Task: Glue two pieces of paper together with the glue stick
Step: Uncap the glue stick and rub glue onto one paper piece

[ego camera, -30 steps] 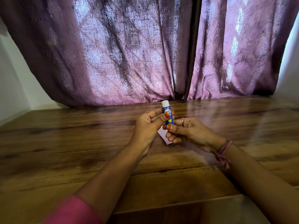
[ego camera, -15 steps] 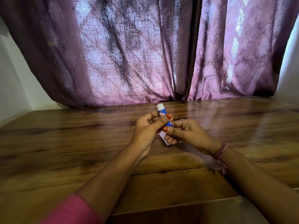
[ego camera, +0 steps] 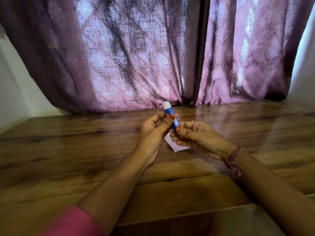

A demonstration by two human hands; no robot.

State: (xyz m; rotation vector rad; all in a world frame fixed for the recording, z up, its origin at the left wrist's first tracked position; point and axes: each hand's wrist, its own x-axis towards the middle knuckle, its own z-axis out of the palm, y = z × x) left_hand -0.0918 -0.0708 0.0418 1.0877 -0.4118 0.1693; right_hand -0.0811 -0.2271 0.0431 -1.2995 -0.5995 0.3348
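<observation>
A blue glue stick (ego camera: 174, 121) with a white cap at its top is held above the wooden table (ego camera: 68, 150), tilted with the cap up and to the left. My left hand (ego camera: 154, 130) pinches its upper part between thumb and fingers. My right hand (ego camera: 192, 135) grips its lower end. A small white piece of paper (ego camera: 175, 147) lies flat on the table just below the hands, mostly covered by them. I cannot tell whether it is one sheet or two.
A purple patterned curtain (ego camera: 136, 57) hangs along the table's far edge. White walls show at the far left and right. The table's near edge runs across the bottom of the view.
The glue stick has tilted further to the left and turned in the fingers, its label now facing differently. Both hands stay in nearly the same spot.
</observation>
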